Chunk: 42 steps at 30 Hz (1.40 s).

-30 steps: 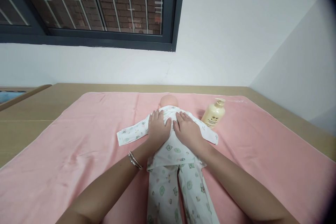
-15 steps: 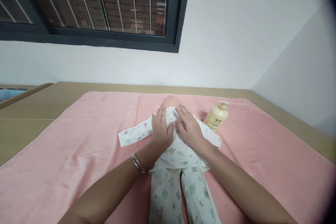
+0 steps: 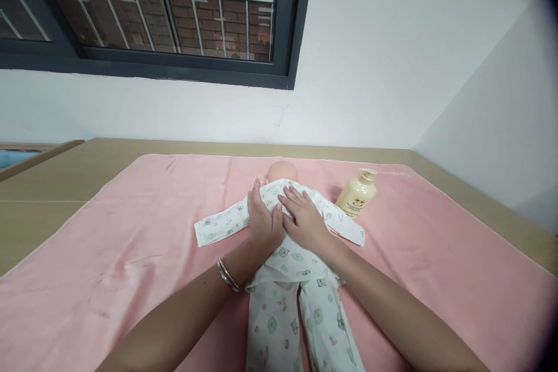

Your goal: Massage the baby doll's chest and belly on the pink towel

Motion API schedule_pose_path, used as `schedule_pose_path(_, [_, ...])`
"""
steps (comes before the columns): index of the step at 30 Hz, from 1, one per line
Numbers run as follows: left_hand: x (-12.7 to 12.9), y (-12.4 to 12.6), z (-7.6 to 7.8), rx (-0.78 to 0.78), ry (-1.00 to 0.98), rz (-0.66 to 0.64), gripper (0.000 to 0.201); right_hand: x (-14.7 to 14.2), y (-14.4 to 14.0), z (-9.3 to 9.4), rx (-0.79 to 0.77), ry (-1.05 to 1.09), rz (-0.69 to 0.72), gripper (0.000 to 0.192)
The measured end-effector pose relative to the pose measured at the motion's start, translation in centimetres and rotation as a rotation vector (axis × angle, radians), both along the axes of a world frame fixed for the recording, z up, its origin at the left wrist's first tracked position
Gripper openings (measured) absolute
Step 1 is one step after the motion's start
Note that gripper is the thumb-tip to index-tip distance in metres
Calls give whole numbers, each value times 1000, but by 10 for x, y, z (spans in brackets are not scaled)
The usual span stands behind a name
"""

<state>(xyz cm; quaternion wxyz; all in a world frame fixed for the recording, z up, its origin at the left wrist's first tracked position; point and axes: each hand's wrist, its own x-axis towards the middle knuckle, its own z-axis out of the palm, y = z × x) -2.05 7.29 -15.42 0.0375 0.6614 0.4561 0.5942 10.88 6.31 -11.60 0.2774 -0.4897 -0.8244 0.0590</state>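
A baby doll (image 3: 282,172) lies with its bald head toward the wall, its face not showing. It wears a white printed top (image 3: 292,258) with both sleeves spread out and matching trousers (image 3: 274,325). My left hand (image 3: 264,218) rests on the left side of the doll's upper body, turned partly on its edge with fingers stretched out. My right hand (image 3: 306,218) lies flat across the middle of the top, fingers extended, its thumb side touching my left hand near the thumb. Neither hand grips anything.
A pale yellow pump bottle (image 3: 357,193) leans tilted beside the doll's right-hand sleeve. Under everything spreads a pink cloth (image 3: 143,232) on a wooden surface (image 3: 56,209). Behind it rise a white wall (image 3: 357,70) and a dark-framed window (image 3: 183,67) with bars.
My right hand has slid left and slightly down, off the shoulder to mid-chest, against my left hand. My left hand has rolled more onto its edge. The view has shifted slightly.
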Motion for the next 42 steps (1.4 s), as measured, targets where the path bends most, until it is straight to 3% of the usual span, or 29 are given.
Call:
schedule_pose_path(6, [0, -2, 2, -21, 0, -11, 66, 4, -9, 13, 94, 154, -119, 48])
schedule_pose_path(14, [-1, -1, 2, 27, 28, -12, 63, -3, -4, -3, -25, -83, -3, 45])
schedule_pose_path(18, [-1, 0, 2, 80, 139, 10, 55, 5, -12, 17, -16, -126, -17, 41])
schedule_pose_path(23, [-2, 1, 1, 167, 271, 8, 53, 16, -47, 49, -63, -236, -155, 26])
schedule_pose_path(26, [-3, 1, 1, 151, 277, 14, 51, 10, -64, 48, -168, -370, -82, 19])
schedule_pose_path(30, [-4, 1, 3, 106, 264, 17, 49, 0, -68, 35, -155, -517, -46, 38])
schedule_pose_path(33, [-6, 0, 7, 30, 217, 18, 49, 0, -63, 32, -158, -548, 35, 21])
schedule_pose_path(38, [-7, -6, 22, -63, 125, -8, 51, 6, -63, 45, -260, -559, 89, 11])
schedule_pose_path(42, [-7, -9, 38, -91, 10, -64, 52, 7, -74, 57, -357, -568, 129, 14])
